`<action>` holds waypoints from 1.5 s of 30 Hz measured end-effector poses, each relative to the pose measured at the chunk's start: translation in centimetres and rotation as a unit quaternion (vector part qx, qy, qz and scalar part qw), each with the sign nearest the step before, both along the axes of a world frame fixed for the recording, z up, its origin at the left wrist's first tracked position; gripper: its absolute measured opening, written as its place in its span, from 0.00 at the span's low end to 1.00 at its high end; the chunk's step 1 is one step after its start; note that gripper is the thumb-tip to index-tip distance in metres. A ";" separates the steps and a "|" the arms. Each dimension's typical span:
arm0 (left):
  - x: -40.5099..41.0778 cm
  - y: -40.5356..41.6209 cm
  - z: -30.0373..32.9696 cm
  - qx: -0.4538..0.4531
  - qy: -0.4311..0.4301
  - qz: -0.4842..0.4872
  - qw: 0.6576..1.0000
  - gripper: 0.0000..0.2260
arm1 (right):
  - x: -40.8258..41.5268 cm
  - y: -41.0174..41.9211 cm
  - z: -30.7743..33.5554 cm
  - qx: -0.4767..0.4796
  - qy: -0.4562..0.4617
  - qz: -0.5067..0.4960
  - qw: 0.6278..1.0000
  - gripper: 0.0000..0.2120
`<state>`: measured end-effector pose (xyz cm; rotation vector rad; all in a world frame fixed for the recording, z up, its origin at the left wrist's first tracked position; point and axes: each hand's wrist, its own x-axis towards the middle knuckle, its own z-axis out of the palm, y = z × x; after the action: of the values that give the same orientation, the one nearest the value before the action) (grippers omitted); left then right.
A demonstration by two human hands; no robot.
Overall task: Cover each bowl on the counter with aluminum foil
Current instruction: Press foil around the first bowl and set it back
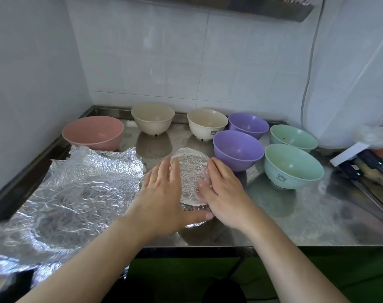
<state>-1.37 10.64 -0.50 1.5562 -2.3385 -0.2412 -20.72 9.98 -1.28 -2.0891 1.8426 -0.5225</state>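
Because the foil had to hug the rim, the left hand [162, 193] and right hand [222, 189] lay flat with fingers nearly straight on the foil-covered bowl [191, 171], pressing rather than gripping. The spare foil sheet [77, 189] waited alongside (within reach), seven uncovered bowls [238, 147] ranked behind.

Both forearms are stretched forward, bare. The left hand [162, 193] is laid flat, thumb tucked low. The right hand [222, 191] is spread flat beside it, fingers straight.
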 end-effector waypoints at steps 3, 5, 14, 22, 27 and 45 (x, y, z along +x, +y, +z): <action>-0.8 0.2 -0.1 0.003 0.015 0.016 1.000 0.63 | 0.4 0.2 0.0 0.000 0.018 -0.009 1.000 0.36; -0.8 0.1 -0.3 0.018 0.021 0.018 0.999 0.62 | 0.3 0.4 0.7 0.003 0.026 -0.007 1.000 0.35; 0.6 -1.0 -1.3 -0.003 0.021 -0.027 0.999 0.61 | 0.0 -2.8 1.7 0.013 0.051 0.078 0.996 0.30; 2.6 -2.3 -0.6 0.035 0.020 -0.034 0.999 0.60 | -1.8 -1.0 1.9 0.111 -0.021 0.074 0.991 0.47; 2.0 -1.9 0.3 0.145 0.063 -0.019 0.987 0.67 | -2.8 -0.6 0.9 0.094 -0.021 0.084 0.992 0.59; 1.1 -1.7 -1.2 0.040 0.084 -0.005 0.996 0.62 | -3.5 0.3 0.4 0.099 -0.129 0.058 0.985 0.50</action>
<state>-0.25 8.91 -1.73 1.4985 -2.2308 -0.4543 -24.22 10.32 -0.84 -1.8851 1.5507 -0.5284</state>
